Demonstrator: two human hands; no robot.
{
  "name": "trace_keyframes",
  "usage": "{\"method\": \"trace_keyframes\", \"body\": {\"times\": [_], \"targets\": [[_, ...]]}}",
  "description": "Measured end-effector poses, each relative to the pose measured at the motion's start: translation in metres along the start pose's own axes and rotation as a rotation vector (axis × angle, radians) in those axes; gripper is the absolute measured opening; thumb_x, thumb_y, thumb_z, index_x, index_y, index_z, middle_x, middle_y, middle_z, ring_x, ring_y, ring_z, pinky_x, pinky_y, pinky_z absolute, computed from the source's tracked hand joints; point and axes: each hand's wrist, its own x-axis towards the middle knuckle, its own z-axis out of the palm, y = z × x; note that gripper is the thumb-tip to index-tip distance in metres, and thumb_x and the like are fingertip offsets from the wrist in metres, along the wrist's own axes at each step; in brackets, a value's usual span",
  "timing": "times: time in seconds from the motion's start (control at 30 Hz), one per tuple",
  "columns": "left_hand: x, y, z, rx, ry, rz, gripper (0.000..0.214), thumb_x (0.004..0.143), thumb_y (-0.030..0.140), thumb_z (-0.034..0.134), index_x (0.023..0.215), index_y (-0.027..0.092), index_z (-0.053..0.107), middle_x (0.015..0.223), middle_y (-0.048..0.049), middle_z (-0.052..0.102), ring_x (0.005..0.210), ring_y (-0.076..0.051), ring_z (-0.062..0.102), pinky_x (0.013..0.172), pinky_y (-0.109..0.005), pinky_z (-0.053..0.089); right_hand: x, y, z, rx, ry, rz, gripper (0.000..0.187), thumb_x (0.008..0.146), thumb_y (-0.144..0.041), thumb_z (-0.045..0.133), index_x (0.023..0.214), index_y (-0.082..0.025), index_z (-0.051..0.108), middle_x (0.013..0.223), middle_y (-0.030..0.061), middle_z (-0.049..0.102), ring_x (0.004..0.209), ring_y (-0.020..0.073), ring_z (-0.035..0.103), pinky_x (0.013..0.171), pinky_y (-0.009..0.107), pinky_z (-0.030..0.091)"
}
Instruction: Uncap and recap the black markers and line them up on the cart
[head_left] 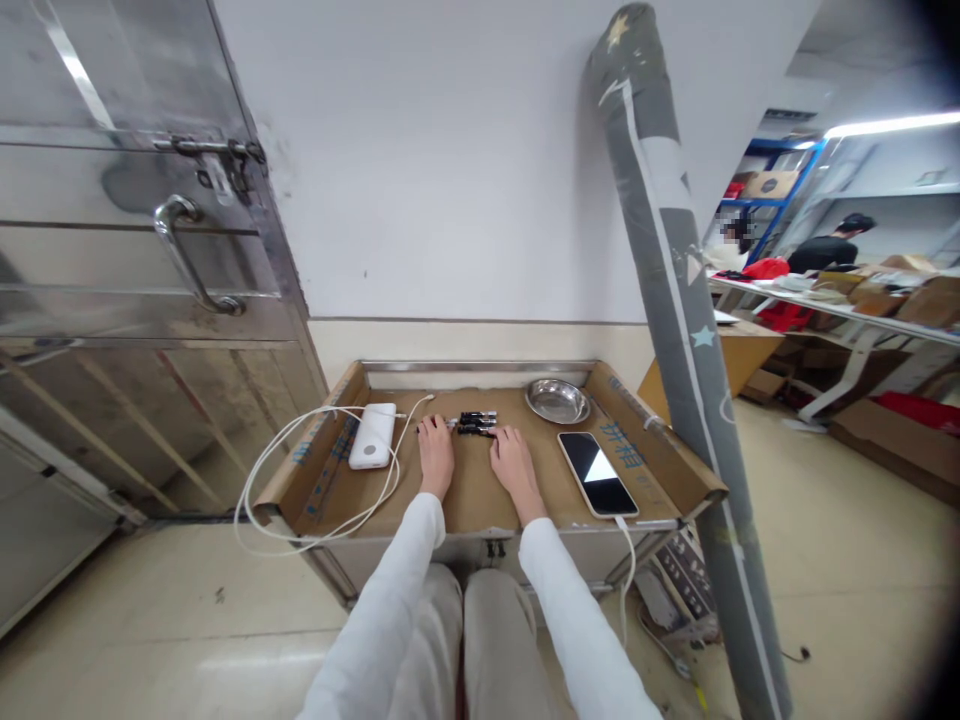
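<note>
Several slim black pen-like sticks (477,418) with silvery ends lie side by side on the brown cardboard tabletop (465,500). My left hand (436,455) rests just left of them, fingers bent downward and close together. A small dark and silvery piece shows at its fingertips, too small to name. On the other side, my right hand (514,465) has its fingertips together at the right end of the nearest black stick. The undersides of both hands are hidden.
A white power bank (373,436) with a looped white cable (259,470) lies left. At right are a round metal dish (557,401) and a plugged-in phone (598,474). A tall grey roll (667,250) leans beside the table. Two people sit in the right background.
</note>
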Motion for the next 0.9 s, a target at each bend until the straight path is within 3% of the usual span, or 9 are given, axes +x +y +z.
{"method": "trace_keyframes", "body": {"times": [0.23, 0.43, 0.9], "targets": [[-0.007, -0.003, -0.002, -0.082, 0.051, 0.02, 0.017, 0.092, 0.022, 0.041, 0.102, 0.011, 0.049, 0.11, -0.0159, 0.049, 0.096, -0.023, 0.052, 0.083, -0.039, 0.045, 0.0, -0.001, 0.0, -0.011, 0.002, -0.005, 0.025, 0.089, -0.014, 0.038, 0.103, -0.016, 0.059, 0.097, 0.0087, 0.061, 0.095, 0.0211, 0.051, 0.088, 0.032, 0.038], [-0.016, 0.003, -0.005, -0.234, -0.067, 0.341, 0.016, 0.091, 0.015, 0.04, 0.102, 0.013, 0.051, 0.099, -0.0105, 0.053, 0.098, -0.021, 0.053, 0.089, -0.037, 0.044, 0.0, -0.003, -0.002, -0.074, -0.008, -0.007, 0.02, 0.092, -0.023, 0.041, 0.1, -0.018, 0.059, 0.096, 0.0082, 0.061, 0.094, 0.0217, 0.051, 0.084, 0.033, 0.037], [-0.013, 0.006, 0.004, -0.318, -0.178, 0.376, 0.011, 0.092, 0.019, 0.043, 0.095, 0.018, 0.053, 0.098, -0.0064, 0.054, 0.098, -0.018, 0.053, 0.093, -0.036, 0.043, 0.004, 0.0, 0.002, -0.056, -0.043, -0.012, 0.02, 0.094, -0.024, 0.042, 0.095, -0.019, 0.061, 0.094, 0.0074, 0.062, 0.09, 0.0207, 0.052, 0.079, 0.032, 0.034]]}}
